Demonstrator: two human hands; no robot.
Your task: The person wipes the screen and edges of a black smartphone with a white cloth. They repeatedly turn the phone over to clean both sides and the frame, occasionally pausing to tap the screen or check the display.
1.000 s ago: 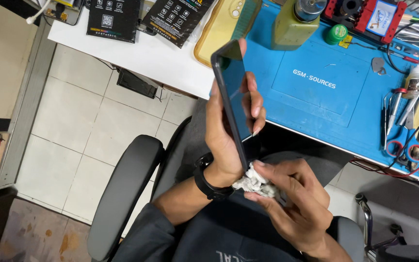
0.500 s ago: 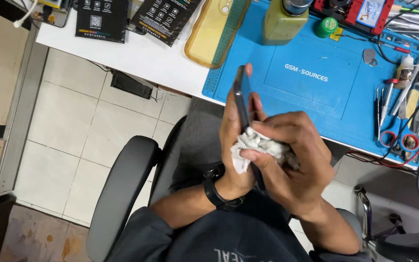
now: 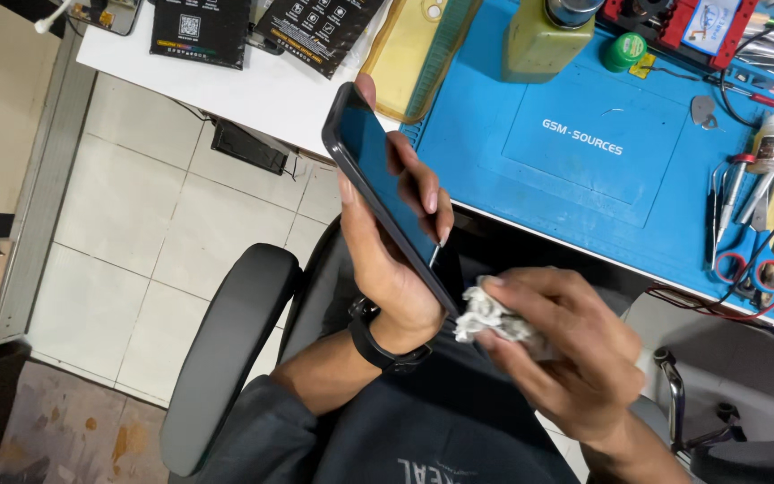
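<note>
Phone [image 3: 385, 193] wiping looks part-way through, as far as 1 view can show: the dark slab stands tilted on edge above the lap, gripped in the left hand [image 3: 387, 269], whose thumb lies along the near edge while the fingers [image 3: 423, 193] wrap over the glass from the far side. Right hand [image 3: 566, 350] has its fingers clenched around a crumpled white cloth [image 3: 493, 318], which sits just beside the lower end of the phone, perhaps touching its corner; I cannot tell for certain. The screen reflects bluish and looks free of heavy smears, though fine marks would not show here, so the upper stretch may remain to be wiped. Beyond the hands, a blue work mat [image 3: 584, 170] lies on the bench with a yellowish bottle [image 3: 544, 40], a yellow phone case [image 3: 409, 54] and hand tools [image 3: 754, 215] at the right.
</note>
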